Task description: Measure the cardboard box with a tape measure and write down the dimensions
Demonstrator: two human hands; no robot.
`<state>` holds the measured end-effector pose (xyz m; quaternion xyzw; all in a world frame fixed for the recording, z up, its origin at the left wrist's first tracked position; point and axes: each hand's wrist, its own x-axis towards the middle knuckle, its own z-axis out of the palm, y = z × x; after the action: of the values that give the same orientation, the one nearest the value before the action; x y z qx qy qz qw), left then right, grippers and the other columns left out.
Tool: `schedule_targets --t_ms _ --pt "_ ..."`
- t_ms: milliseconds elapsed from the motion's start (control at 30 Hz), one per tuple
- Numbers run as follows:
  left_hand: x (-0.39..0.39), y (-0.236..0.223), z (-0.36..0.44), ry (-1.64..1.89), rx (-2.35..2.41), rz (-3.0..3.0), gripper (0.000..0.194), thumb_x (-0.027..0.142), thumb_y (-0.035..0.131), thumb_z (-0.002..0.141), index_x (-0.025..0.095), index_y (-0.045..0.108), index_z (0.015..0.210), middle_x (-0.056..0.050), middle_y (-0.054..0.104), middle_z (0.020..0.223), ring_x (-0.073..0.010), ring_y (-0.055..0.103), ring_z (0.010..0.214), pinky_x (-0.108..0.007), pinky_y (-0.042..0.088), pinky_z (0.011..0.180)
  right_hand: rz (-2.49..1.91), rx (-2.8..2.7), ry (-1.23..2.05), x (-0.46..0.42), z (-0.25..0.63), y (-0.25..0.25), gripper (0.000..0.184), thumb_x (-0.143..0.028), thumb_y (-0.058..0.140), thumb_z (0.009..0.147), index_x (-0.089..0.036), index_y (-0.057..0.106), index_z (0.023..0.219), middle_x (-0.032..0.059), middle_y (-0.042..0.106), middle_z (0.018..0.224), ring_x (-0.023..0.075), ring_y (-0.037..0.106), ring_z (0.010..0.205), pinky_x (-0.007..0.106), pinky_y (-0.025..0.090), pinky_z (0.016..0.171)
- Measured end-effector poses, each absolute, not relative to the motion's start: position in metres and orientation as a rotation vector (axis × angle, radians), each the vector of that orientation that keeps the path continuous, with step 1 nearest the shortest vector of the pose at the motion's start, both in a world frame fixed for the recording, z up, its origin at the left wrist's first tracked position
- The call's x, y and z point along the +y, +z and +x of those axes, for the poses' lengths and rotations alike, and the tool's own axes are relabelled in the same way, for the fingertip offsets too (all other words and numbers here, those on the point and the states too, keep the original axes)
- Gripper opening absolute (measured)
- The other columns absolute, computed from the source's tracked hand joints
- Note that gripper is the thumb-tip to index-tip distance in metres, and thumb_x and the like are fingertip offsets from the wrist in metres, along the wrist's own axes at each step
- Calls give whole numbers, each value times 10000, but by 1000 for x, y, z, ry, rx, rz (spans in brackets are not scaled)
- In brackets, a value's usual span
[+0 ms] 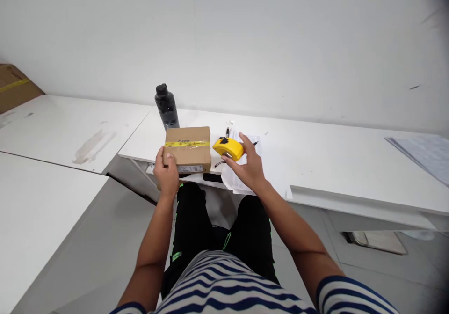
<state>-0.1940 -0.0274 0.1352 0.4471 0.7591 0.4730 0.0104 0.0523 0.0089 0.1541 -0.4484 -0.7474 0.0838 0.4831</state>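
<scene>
My left hand [167,173] grips the near left corner of a small brown cardboard box [191,155], its thumb on the top. Yellow tape crosses the box, and a white label shows on its front side. To the right, my right hand [249,166] holds a yellow tape measure [229,148] with a black patch between thumb and fingers, a short way from the box. Under that hand lie white printed papers [273,173] at the desk's front edge. A dark pen [228,132] rests just behind the tape measure.
A dark grey bottle [167,108] stands behind the box on the white desk [329,159]. More papers [423,155] lie at the far right. A larger taped carton [17,87] is at the far left. The wall runs along the desk's back edge.
</scene>
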Motion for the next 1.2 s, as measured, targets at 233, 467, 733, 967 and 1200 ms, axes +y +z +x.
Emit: schedule_targets --t_ms 233,467,733,967,1200 --pt "-13 137 -199 1928 2308 1153 417 279 441 961 130 603 1315 -125 653 1328 -193 598 1232 -314 461 1066 -1233 -1649 224 1 112 122 796 -575 693 817 -247 400 1480 148 621 1346 264 680 1059 431 584 882" --pt "26 149 -204 2041 2349 1439 393 367 394 1001 132 618 1222 -178 530 1413 -244 438 1383 -417 315 1173 -1189 -1461 550 -17 134 112 856 -523 772 764 -280 385 1488 115 661 1231 263 669 1031 488 550 950" --pt "-68 130 -92 1328 1118 2013 812 808 487 793 199 530 1327 -159 583 1271 -283 582 1172 -434 467 1023 -835 -1415 931 -69 112 90 774 -500 776 791 -321 399 1443 70 647 1172 218 683 985 364 586 850" --pt "-70 103 -50 1329 1192 1227 563 728 481 867 208 494 1085 -67 628 999 -179 648 854 -328 542 777 -904 -1946 397 -47 118 96 674 -629 150 998 -246 425 1480 144 623 1185 267 613 1029 424 498 865" --pt "-25 106 -46 798 1245 1766 535 592 714 734 227 543 1085 -19 673 938 -198 645 838 -323 500 769 -1844 -2380 51 110 175 111 527 -221 315 1012 -195 360 1537 194 659 1140 274 647 858 365 396 736"
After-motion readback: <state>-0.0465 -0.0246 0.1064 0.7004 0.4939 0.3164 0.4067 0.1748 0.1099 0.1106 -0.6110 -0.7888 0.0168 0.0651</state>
